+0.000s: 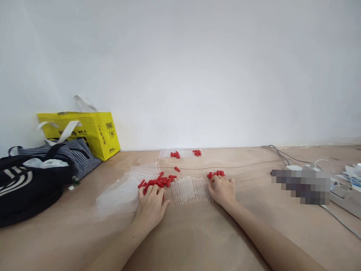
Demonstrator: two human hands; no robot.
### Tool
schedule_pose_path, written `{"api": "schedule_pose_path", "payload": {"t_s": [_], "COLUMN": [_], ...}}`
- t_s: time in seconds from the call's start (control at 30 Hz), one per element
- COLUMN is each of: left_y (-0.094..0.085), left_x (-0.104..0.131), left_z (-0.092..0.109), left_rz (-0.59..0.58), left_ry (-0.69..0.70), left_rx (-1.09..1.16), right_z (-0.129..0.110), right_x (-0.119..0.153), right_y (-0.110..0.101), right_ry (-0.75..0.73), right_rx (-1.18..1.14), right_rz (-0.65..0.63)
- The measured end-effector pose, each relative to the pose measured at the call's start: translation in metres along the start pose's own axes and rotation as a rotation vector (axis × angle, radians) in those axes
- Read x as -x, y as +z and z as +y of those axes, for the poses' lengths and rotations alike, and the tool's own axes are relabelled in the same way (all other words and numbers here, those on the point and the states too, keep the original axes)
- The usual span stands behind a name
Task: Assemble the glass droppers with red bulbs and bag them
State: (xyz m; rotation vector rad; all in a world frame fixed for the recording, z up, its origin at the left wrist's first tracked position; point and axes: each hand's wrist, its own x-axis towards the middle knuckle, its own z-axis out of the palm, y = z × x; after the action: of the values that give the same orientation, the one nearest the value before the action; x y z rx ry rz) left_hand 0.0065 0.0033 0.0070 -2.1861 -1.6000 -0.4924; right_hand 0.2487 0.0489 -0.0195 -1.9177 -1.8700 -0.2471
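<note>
My left hand rests with its fingers spread on a pile of red pieces, on the right part of some clear plastic bags. A row of thin clear sticks lies on the table between my two hands. At the right end of that row is my right hand, its fingers curled down beside a small group of red pieces. Whether its fingertips hold a piece is hidden. One loose red piece lies behind the sticks.
A clear bag with two red clusters lies near the wall. At the left stand a yellow bag, a striped bag and a black bag. Cables and a power strip are at the right.
</note>
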Motion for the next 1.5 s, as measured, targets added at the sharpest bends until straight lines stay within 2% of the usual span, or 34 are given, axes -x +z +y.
{"api": "schedule_pose_path", "payload": {"t_s": [0.23, 0.43, 0.5, 0.6, 0.77, 0.93, 1.07, 1.2, 1.27, 1.37, 1.43, 1.5], "left_y": [0.004, 0.002, 0.001, 0.006, 0.034, 0.053, 0.05, 0.035, 0.025, 0.013, 0.008, 0.007], "left_x": [-0.004, -0.009, -0.022, -0.058, -0.12, -0.138, -0.141, -0.125, -0.101, -0.053, -0.024, -0.005], "left_z": [-0.003, -0.002, -0.001, -0.003, -0.008, -0.005, -0.007, -0.006, -0.003, 0.006, 0.011, 0.015], "left_rz": [0.002, 0.051, 0.051, -0.024, -0.1, -0.159, -0.127, -0.066, -0.041, -0.007, 0.069, 0.11], "left_ry": [-0.001, 0.022, 0.046, 0.133, 0.252, 0.31, 0.283, 0.25, 0.229, 0.187, 0.165, 0.159], "left_rx": [-0.053, -0.013, -0.004, -0.03, -0.021, 0.01, 0.045, 0.108, 0.147, 0.211, 0.342, 0.4], "right_z": [-0.008, -0.01, -0.011, -0.013, -0.013, -0.013, -0.014, -0.014, -0.014, -0.016, -0.019, -0.023], "right_x": [-0.001, -0.003, -0.003, -0.002, -0.001, 0.0, 0.004, 0.009, 0.012, 0.018, 0.023, 0.028], "right_y": [-0.005, -0.006, -0.005, -0.005, -0.004, -0.004, -0.002, 0.004, 0.007, 0.007, 0.004, 0.0], "right_ry": [0.079, 0.09, 0.077, 0.064, 0.07, 0.038, -0.003, -0.06, -0.138, -0.322, -0.456, -0.577], "right_rx": [0.007, 0.03, 0.03, 0.036, 0.03, -0.002, -0.014, -0.086, -0.162, -0.303, -0.377, -0.419], "right_rz": [-0.125, -0.159, -0.142, -0.109, -0.102, -0.011, 0.11, 0.201, 0.223, 0.224, 0.211, 0.199]}}
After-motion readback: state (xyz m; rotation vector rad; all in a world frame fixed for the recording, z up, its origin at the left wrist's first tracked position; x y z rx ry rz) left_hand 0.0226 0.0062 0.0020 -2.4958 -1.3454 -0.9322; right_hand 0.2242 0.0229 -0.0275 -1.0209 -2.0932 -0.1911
